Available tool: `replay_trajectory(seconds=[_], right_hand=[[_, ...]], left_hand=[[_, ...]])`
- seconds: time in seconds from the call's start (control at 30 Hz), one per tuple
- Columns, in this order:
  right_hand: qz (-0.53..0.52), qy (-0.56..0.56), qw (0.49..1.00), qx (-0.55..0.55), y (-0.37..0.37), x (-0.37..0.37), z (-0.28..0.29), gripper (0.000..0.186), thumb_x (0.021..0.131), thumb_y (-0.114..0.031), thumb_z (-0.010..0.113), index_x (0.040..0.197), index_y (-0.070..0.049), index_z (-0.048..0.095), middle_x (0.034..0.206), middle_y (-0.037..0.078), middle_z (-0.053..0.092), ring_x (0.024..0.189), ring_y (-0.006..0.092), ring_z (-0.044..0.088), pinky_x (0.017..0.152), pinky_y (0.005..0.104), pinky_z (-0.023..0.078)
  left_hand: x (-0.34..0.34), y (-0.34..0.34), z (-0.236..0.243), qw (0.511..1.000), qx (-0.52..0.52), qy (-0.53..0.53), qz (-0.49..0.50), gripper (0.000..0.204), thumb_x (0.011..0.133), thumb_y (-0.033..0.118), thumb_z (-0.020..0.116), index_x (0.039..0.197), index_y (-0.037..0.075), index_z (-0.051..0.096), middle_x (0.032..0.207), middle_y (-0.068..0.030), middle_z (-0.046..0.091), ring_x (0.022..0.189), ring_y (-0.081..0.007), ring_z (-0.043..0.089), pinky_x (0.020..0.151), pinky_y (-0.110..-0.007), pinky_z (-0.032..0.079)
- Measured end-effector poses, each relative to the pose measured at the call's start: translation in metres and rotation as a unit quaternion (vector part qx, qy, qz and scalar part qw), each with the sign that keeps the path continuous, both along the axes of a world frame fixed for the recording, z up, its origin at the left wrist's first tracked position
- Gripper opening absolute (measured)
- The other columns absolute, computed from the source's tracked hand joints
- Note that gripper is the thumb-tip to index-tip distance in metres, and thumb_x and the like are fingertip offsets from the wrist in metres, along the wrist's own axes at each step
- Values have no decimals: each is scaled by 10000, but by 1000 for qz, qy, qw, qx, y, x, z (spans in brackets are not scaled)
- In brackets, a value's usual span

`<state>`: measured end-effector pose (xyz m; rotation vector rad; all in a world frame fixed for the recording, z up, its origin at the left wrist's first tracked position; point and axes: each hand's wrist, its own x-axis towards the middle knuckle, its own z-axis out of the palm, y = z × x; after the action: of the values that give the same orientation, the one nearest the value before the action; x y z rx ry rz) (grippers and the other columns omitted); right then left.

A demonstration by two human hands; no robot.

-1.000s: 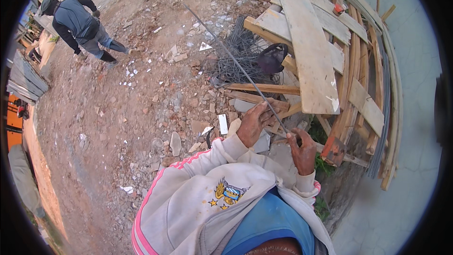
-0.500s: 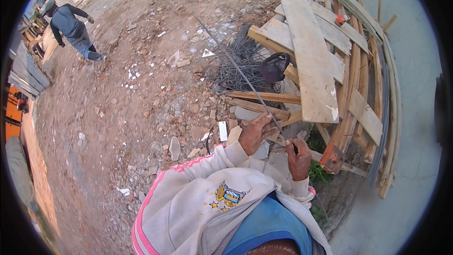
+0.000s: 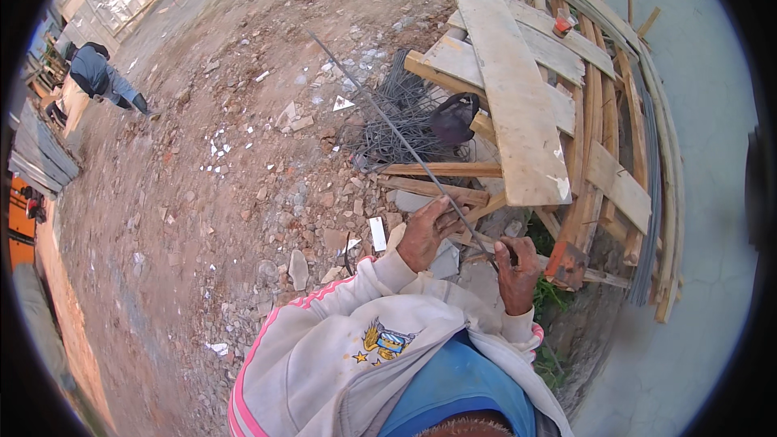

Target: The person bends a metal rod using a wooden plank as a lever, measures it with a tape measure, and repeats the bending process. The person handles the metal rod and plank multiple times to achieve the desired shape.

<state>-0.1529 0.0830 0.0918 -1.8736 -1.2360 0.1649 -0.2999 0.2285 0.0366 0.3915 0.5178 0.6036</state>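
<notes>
A long, thin grey steel rod (image 3: 384, 119) slants from over the rubble at the upper middle down to my hands. My left hand (image 3: 423, 236) is closed around it with bent fingers, a little way up from its near end. At that near end, my right hand (image 3: 519, 279) is curled with thumb and forefinger forming a ring, its fingertips against the rod. Beneath the rod lies a tangled heap of thin grey wire rods (image 3: 392, 133). A dark rounded bag or cap (image 3: 455, 120) rests beside the heap.
Planks and boards (image 3: 518, 105) are piled at the right along a pale wall (image 3: 712, 194), with a red cup (image 3: 563, 26) on top. Broken tile and stones (image 3: 299, 269) litter the dirt. At far left a co-worker (image 3: 97, 73) bends near grey sheets (image 3: 42, 150).
The co-worker at far left has moved farther off and now bends forward. My left hand stays on the rod; my right hand has shifted slightly lower at its near end. The view has shifted slightly.
</notes>
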Motion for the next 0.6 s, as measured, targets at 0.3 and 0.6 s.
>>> replay_trajectory(seconds=[0.3, 0.6], right_hand=[[-33, 9, 997, 68, -8, 9, 13, 204, 954, -193, 693, 940, 10, 677, 832, 93, 581, 710, 200, 540, 640, 322, 437], [-40, -13, 993, 106, -9, 8, 16, 137, 936, -131, 696, 928, 4, 677, 832, 104, 590, 714, 214, 547, 643, 336, 452]], left_hand=[[-8, 2, 7, 999, 32, 2, 3, 487, 1021, 409, 530, 1367, 67, 534, 1313, -86, 597, 1261, -227, 554, 1063, -409, 448], [-9, 4, 8, 999, 47, 10, -9, 517, 1037, 418, 500, 1398, 49, 504, 1354, -91, 582, 1289, -236, 538, 1066, -407, 448]])
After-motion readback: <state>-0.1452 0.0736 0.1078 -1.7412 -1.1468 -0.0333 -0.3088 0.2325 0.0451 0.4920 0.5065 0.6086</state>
